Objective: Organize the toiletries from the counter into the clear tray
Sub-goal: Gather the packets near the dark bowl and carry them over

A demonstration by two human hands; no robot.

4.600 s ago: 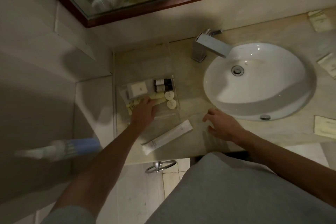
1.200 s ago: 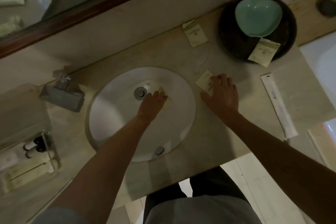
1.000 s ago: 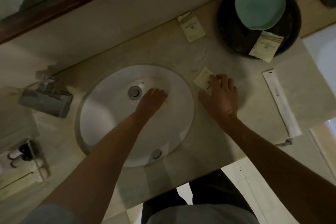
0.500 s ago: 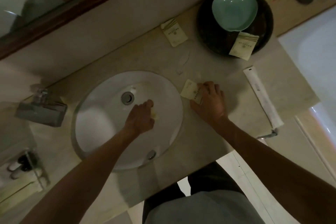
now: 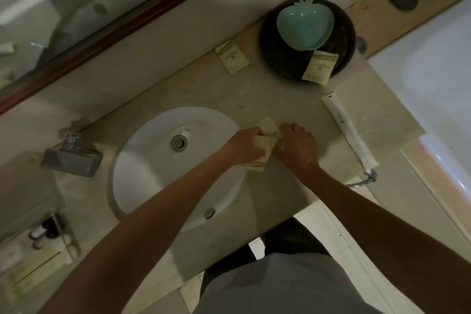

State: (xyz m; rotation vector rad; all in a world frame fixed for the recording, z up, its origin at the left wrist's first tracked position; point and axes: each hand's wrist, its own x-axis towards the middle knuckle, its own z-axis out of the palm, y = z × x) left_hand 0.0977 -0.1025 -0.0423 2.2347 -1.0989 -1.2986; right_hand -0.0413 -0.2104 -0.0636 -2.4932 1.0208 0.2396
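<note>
Head view: sachet on dark bowl.

The sink sits in the table, with the faucet to its left and the clear tray farther left. Behind the sink to the right lies a packet. Right of that, a bowl sits in a round dish with another packet. A long sachet lies at the table's right edge.

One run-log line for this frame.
left hand: holds packet | right hand: on second packet | clear tray: far left
</note>
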